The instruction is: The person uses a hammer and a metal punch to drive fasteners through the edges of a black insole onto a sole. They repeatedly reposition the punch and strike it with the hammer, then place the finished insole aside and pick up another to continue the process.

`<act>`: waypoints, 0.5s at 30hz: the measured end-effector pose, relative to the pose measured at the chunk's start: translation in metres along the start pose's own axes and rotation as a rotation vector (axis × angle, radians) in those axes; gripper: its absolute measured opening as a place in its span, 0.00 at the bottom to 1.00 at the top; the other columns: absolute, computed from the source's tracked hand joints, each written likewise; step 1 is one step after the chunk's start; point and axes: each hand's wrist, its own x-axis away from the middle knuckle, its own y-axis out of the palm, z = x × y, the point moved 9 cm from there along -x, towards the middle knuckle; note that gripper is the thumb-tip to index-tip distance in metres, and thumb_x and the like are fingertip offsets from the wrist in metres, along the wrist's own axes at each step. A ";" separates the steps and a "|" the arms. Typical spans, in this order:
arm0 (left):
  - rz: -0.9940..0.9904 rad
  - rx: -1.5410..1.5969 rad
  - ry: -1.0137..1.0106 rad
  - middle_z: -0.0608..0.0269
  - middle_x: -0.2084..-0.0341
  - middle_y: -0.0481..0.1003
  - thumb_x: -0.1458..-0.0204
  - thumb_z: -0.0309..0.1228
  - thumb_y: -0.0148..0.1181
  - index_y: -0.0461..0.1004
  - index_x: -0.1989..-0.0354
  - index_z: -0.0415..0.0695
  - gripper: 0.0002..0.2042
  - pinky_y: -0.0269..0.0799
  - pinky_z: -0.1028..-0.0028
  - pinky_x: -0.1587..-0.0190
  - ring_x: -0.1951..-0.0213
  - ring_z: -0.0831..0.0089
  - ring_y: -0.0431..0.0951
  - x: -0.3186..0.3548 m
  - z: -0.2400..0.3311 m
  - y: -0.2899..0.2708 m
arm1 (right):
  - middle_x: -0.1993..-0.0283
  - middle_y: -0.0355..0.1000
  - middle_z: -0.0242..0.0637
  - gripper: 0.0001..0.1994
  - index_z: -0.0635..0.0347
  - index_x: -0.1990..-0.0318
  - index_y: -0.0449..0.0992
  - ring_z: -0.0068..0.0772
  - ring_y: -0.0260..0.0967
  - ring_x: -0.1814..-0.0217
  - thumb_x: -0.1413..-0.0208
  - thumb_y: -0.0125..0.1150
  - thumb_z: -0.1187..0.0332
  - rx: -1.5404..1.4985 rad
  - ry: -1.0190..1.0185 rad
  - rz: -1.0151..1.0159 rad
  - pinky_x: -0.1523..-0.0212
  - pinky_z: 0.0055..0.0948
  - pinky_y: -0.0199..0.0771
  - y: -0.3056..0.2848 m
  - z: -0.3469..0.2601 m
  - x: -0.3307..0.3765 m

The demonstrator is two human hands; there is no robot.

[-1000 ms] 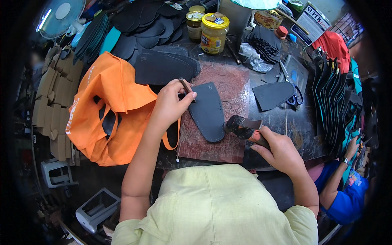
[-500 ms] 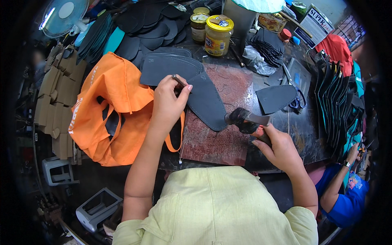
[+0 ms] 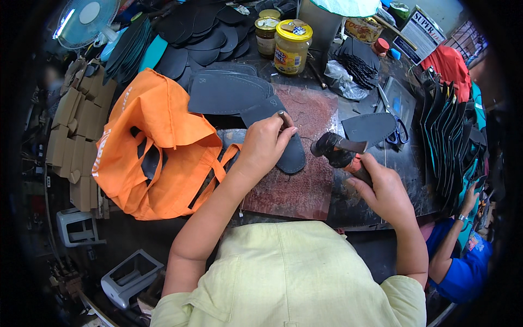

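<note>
My left hand [image 3: 265,140] is closed around a short metal punch [image 3: 282,115], over a black sole-shaped piece [image 3: 292,157] with small marks along its edge. The punch's lower end is hidden by my fingers. That piece lies on a worn red-brown board [image 3: 310,191]. To its right, my right hand [image 3: 384,189] grips the handle of a hammer [image 3: 344,148], whose head is partly wrapped in black and held above the board's right edge. More black cut pieces [image 3: 226,94] lie stacked just beyond my left hand.
An orange bag [image 3: 163,180] slumps left of the board. Scissors [image 3: 399,131] lie beside another black piece [image 3: 368,128] on the right. Lidded jars [image 3: 290,52] stand at the back. At far right are hanging black pieces [image 3: 444,136] and a blue-sleeved person [image 3: 463,267].
My left hand and the punch have moved right, from the sole piece's left edge to over it. The hammer has shifted slightly right and up. The orange bag's near strap has shifted.
</note>
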 end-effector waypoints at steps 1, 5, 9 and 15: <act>-0.005 -0.010 0.022 0.50 0.71 0.82 0.39 0.27 0.65 0.78 0.62 0.35 0.07 0.78 0.68 0.63 0.69 0.62 0.85 0.000 0.003 0.000 | 0.60 0.79 0.56 0.25 0.58 0.38 0.68 0.64 0.78 0.55 0.40 0.69 0.65 0.003 -0.014 0.015 0.59 0.50 0.77 -0.006 -0.003 -0.002; -0.031 -0.059 -0.008 0.48 0.69 0.82 0.40 0.27 0.65 0.79 0.61 0.35 0.07 0.78 0.65 0.61 0.66 0.56 0.85 -0.003 0.005 0.002 | 0.60 0.79 0.55 0.25 0.59 0.39 0.69 0.63 0.78 0.56 0.43 0.71 0.67 -0.003 -0.095 0.074 0.60 0.48 0.76 -0.022 -0.019 -0.010; -0.021 -0.046 0.016 0.44 0.69 0.81 0.41 0.29 0.65 0.78 0.62 0.36 0.08 0.76 0.57 0.60 0.64 0.47 0.83 -0.004 0.010 0.000 | 0.60 0.78 0.53 0.24 0.60 0.42 0.71 0.62 0.78 0.57 0.45 0.72 0.71 -0.036 -0.120 0.104 0.59 0.45 0.77 -0.037 -0.032 -0.016; -0.006 -0.125 0.050 0.43 0.70 0.80 0.41 0.30 0.65 0.77 0.63 0.36 0.08 0.76 0.53 0.60 0.64 0.43 0.82 -0.002 0.017 0.002 | 0.57 0.78 0.43 0.27 0.70 0.38 0.67 0.37 0.78 0.58 0.41 0.71 0.73 -0.134 -0.304 0.271 0.57 0.30 0.76 -0.062 -0.050 -0.009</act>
